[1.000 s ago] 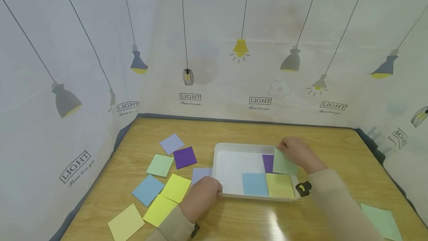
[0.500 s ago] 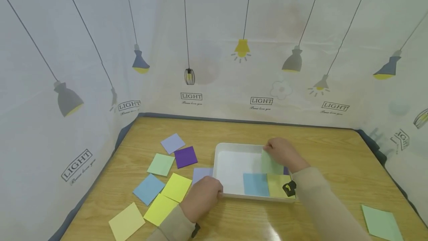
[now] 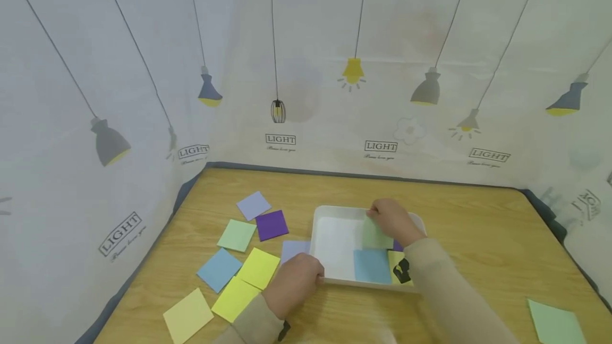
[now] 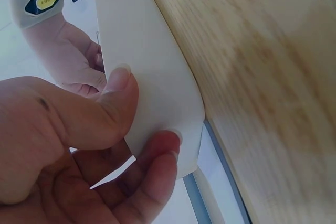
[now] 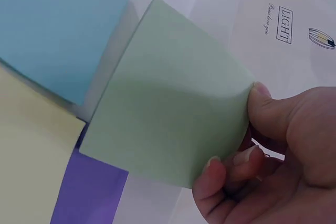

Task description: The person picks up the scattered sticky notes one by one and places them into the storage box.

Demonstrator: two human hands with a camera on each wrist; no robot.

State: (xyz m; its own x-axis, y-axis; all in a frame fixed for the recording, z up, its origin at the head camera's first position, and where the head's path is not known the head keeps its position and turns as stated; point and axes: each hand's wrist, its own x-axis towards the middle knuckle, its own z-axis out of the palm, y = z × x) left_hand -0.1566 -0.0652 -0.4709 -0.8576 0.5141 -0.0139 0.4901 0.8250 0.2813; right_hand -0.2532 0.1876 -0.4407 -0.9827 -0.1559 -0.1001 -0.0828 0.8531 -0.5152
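A white rectangular tray [image 3: 334,238] sits on the wooden table, and my left hand [image 3: 294,283] grips its near left corner. In the left wrist view the thumb lies on the tray's outer wall [image 4: 149,61], with fingertips at the corner. My right hand [image 3: 394,223] pinches a light green sticky note [image 5: 163,98] by one edge, tilted over the tray's far part. Beneath and beside it in the tray lie a purple note [image 5: 89,187], a blue note [image 5: 68,30] and a pale yellow note [image 5: 31,156]. My right wrist partly covers the yellow one in the head view.
Several loose sticky notes lie left of the tray, among them a purple [image 3: 272,225], a green [image 3: 236,235], a blue [image 3: 219,270] and a bright yellow one [image 3: 258,268]. Another green note [image 3: 556,323] lies at the near right. A lamp-patterned curtain [image 3: 325,163] surrounds the table.
My right hand has moved left over the tray with the green sticky note, away from the right end and toward the spot behind the blue note. My left hand keeps its grip on the corner.
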